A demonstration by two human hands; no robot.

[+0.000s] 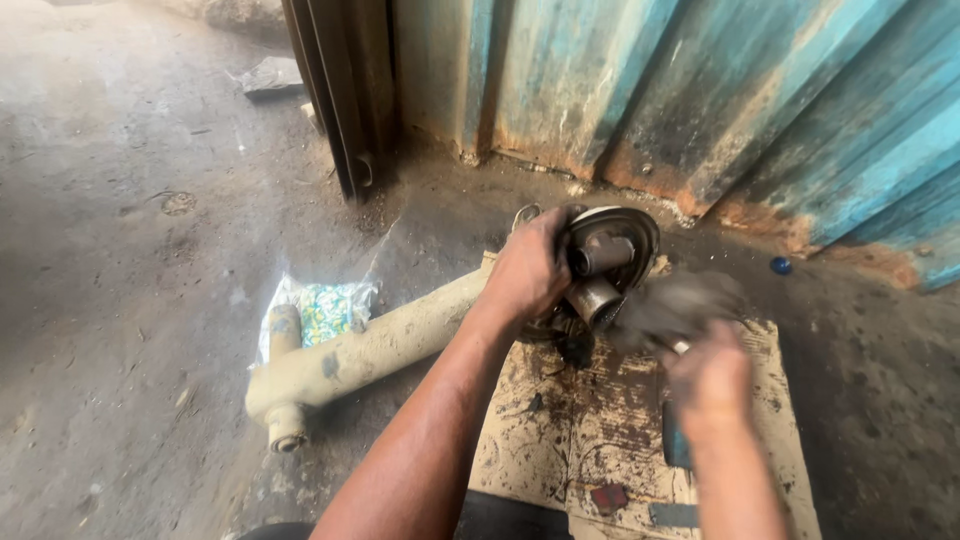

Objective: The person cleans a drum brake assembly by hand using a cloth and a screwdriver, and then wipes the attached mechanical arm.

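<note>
My left hand [528,268] grips the rim of a round, greasy metal hub [612,250] with two short cylinders sticking out of its face. The hub sits at the end of a long cream-coloured metal arm [370,350] lying on the ground. My right hand [708,378] is blurred by motion and holds a dirty grey rag [675,305] right against the lower right side of the hub. Both hands are dark with grease.
A stained piece of cardboard [600,420] lies under the hub, with a blue-handled tool [675,440] on it. A crumpled plastic wrapper [325,310] lies by the arm. Rusty blue corrugated sheet [700,90] and a dark metal post [340,90] stand behind. A blue cap [781,265] lies right.
</note>
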